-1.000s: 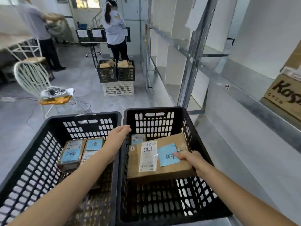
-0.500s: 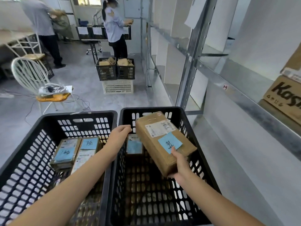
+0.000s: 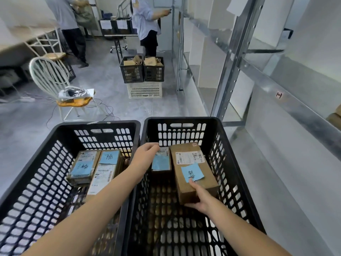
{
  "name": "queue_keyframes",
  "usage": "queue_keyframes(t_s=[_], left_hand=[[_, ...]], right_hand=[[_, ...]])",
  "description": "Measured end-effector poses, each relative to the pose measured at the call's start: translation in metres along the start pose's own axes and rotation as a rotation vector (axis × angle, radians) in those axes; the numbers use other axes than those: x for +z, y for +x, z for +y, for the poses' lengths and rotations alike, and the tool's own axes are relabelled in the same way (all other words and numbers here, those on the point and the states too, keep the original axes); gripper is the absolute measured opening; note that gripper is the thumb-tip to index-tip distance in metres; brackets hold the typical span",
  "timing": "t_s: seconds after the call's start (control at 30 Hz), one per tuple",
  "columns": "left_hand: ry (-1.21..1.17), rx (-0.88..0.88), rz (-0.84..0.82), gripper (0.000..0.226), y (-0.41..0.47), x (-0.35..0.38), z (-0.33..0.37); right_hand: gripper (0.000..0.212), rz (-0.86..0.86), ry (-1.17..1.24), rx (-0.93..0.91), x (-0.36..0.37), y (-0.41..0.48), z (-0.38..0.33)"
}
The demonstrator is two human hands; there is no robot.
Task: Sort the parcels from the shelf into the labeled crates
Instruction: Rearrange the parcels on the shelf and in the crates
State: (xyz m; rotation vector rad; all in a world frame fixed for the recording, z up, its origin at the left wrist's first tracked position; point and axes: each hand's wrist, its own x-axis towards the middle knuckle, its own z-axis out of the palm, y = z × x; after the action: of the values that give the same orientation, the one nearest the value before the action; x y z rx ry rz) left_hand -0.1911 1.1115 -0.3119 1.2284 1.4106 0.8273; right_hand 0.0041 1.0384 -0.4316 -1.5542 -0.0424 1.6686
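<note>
Two black crates stand side by side in front of me. My right hand (image 3: 200,198) grips the near end of a long brown parcel (image 3: 191,170) with a blue note, low inside the right crate (image 3: 217,145) beside a small parcel (image 3: 161,161) with a blue label. My left hand (image 3: 145,156) rests on the rim between the crates, fingers curled over it. The left crate (image 3: 48,145) holds several flat parcels (image 3: 92,165) with blue notes.
A metal shelf rack (image 3: 230,71) runs along the right, with a cardboard box (image 3: 335,117) at its far right edge. Ahead stand a white chair (image 3: 55,84) with cables, two filled black crates (image 3: 142,71) on a white crate, and two people.
My right hand turned the long parcel lengthwise and lowered it into the right crate beside the small parcel. My left hand stayed on the rim.
</note>
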Motion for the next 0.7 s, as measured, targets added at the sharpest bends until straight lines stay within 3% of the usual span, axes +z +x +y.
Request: queue_keyframes(t_s=[0.1,0.27,0.47,0.57,0.7], left_hand=[[0.016,-0.010,0.009,0.024,0.001,0.011,0.000],[0.088,-0.017,0.017,0.032,0.002,0.020,-0.001],[0.211,0.000,-0.012,0.033,0.003,0.019,-0.001],[0.288,0.002,-0.014,0.039,0.001,0.018,0.001],[0.360,0.026,-0.040,0.043,-0.005,0.021,0.009]], right_hand=[[0.049,-0.050,-0.073,0.023,-0.003,0.011,-0.003],[0.009,-0.205,-0.243,0.202,0.003,0.018,0.006],[0.014,-0.414,-0.472,0.318,-0.005,0.007,-0.019],[0.022,-0.414,-0.762,0.180,-0.007,-0.015,-0.050],[0.027,-0.168,-1.010,-0.342,0.006,-0.044,-0.096]])
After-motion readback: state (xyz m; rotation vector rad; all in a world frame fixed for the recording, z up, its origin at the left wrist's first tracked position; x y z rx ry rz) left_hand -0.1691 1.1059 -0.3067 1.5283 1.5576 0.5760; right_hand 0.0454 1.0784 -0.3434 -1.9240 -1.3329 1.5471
